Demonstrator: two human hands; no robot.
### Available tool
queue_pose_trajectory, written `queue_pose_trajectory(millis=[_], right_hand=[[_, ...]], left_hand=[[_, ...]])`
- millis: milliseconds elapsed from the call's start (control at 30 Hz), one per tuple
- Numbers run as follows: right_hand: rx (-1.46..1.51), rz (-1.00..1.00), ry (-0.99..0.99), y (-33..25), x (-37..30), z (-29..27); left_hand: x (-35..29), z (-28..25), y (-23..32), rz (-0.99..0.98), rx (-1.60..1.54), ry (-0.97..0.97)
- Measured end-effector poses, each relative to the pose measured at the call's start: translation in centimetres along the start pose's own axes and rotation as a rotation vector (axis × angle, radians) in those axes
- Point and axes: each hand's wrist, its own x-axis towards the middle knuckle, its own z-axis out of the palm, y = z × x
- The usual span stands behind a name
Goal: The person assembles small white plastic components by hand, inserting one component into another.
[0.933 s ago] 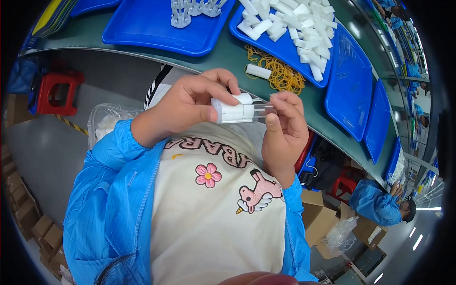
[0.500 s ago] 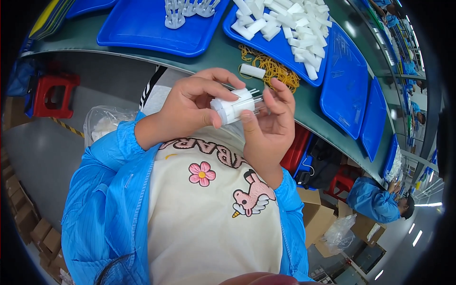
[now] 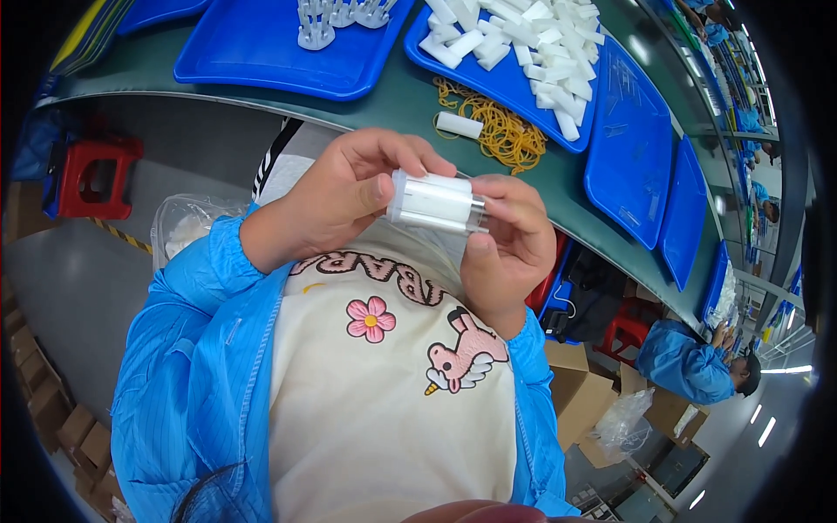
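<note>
Between my two hands is a white cylindrical piece with thin clear rods along its side and a pale round end cap at its left. My left hand is closed on the capped end, thumb and fingers around it. With thumb and fingertips, my right hand grips the other end, where the rod tips stick out. Just beyond the hands, a white foam block lies on the green table beside a heap of yellow rubber bands.
A blue tray piled with white foam blocks stands beyond. To the left, another blue tray holds pronged white parts. A blue tray at right has clear rods. A co-worker sits far right; a red stool stands left.
My right fingers have closed in around the rod end of the white piece, which has turned closer to level. My left hand has shifted its hold toward the cap.
</note>
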Motion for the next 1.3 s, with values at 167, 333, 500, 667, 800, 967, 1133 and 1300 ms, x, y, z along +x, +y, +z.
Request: queue_pose_trajectory(millis=[167, 333, 500, 667, 800, 967, 1133, 1300], right_hand=[[-0.204, -0.247, -0.111, -0.2, 0.6, -0.6], [-0.263, -0.304, -0.185, -0.6, 1.0, -1.0], [-0.341, -0.362, -0.333, -1.5, 1.8, -1.6], [-0.472, -0.458, -0.400, -2.2, 1.5, -1.2], [-0.530, -0.421, -0.422, -3.0, 1.3, -0.8], [-0.600, -0.383, -0.406, -3.4, 1.3, -0.9], [-0.491, -0.372, -0.351, -3.0, 1.7, -1.7], [-0.801, -0.378, 0.099, -2.6, 3.7, -7.3]], left_hand=[[-0.2, 0.0, 0.0, -0.059, -0.044, -0.055], [-0.1, 0.2, 0.0, -0.075, -0.073, -0.070], [-0.3, 0.0, 0.1, -0.087, -0.082, -0.112], [-0.6, -0.1, 0.4, -0.096, -0.068, -0.121], [-0.7, -0.1, 0.5, -0.091, -0.071, -0.132], [-0.5, 0.0, 0.4, -0.099, -0.081, -0.109], [-0.6, 0.2, 0.7, -0.107, -0.089, -0.123], [-1.7, -1.7, 0.8, 0.003, -0.225, -0.083]])
